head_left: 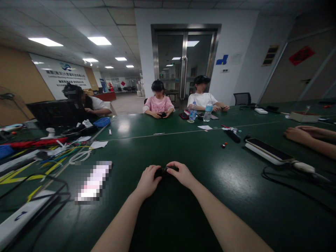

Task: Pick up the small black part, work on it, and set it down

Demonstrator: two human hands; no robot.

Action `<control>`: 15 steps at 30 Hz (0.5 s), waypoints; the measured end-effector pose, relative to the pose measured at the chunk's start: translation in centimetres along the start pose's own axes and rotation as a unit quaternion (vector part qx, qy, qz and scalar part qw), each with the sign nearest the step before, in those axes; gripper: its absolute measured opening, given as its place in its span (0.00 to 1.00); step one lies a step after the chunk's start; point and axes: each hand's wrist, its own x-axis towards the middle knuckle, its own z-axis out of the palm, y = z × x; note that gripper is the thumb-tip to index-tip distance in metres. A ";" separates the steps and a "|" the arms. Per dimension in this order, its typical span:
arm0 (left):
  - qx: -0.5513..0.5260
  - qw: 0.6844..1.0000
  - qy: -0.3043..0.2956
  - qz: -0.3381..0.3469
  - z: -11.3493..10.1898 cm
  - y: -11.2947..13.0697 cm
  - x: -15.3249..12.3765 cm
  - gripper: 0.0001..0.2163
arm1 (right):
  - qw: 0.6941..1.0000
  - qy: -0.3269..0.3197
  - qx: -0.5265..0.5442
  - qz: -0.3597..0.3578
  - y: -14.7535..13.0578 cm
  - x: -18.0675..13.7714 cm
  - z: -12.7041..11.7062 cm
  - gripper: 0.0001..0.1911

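Note:
My left hand (147, 182) and my right hand (182, 173) meet over the dark green table (183, 154), low in the middle of the view. Both have their fingers curled round a small black object (162, 171) held between them, just above the tabletop. The object is mostly covered by the fingers and I cannot make out what it is. Both forearms reach in from the bottom edge.
A phone on a white power bank (267, 151) with a cable lies to the right, near another person's hands (301, 134). Cables, yellow ties and a white power strip (23, 215) clutter the left. Three people sit across, with water bottles (193, 111) and small parts.

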 end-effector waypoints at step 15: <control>-0.012 1.000 -0.014 -0.021 -0.5 0.6 -0.2 0.19 | 0.993 0.049 0.106 0.028 0.9 0.3 -0.5 0.15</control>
